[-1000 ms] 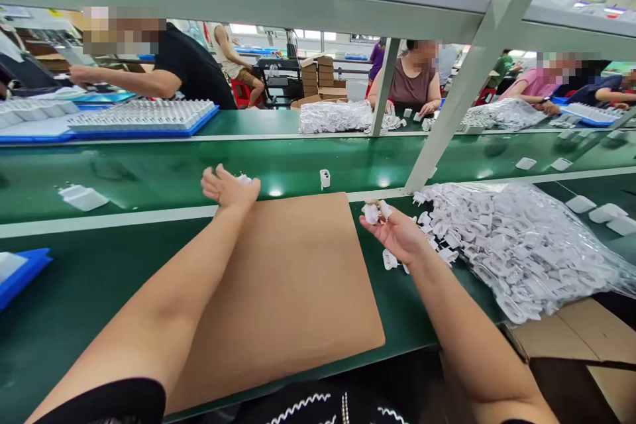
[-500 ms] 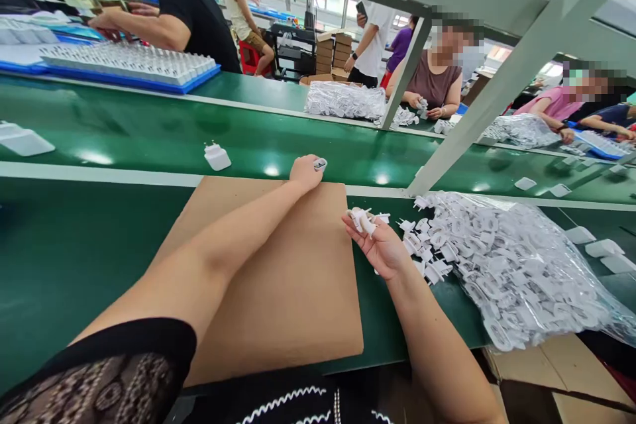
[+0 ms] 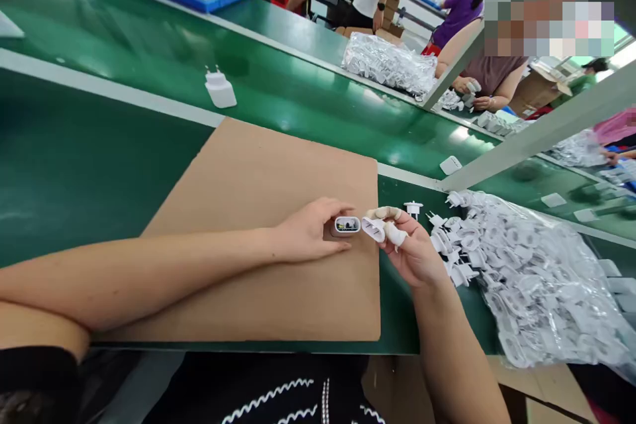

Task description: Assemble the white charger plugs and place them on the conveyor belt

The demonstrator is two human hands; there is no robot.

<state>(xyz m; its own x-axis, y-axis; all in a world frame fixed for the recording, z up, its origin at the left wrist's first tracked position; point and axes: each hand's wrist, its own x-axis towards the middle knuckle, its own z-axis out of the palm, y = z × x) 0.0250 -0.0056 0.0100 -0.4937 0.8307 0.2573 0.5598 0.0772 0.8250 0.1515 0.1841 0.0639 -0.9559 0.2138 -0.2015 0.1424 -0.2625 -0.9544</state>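
Over the right part of a cardboard sheet (image 3: 238,212), my left hand (image 3: 311,228) grips a white charger housing (image 3: 346,225) between thumb and fingers. Its open end faces right and shows electronic parts inside. Just right of it, almost meeting it, my right hand (image 3: 410,245) pinches a white plug cap (image 3: 373,229), with the inner face turned toward the housing. Some fingertips of that hand have pale coverings. A loose plug cap (image 3: 413,209) lies on the green table beyond my right hand.
At the right, a clear plastic bag (image 3: 546,271) spills many white plug caps. A finished-looking charger (image 3: 220,89) lies on the green belt (image 3: 298,106) ahead. A slanted grey post (image 3: 536,132) rises at the right. People sit and stand across the belt, near a blue tray (image 3: 213,3).
My left hand has drawn back from the belt edge to the cardboard, bringing the charger housing beside the plug cap. My right hand has turned the cap toward it. The view has tilted down.
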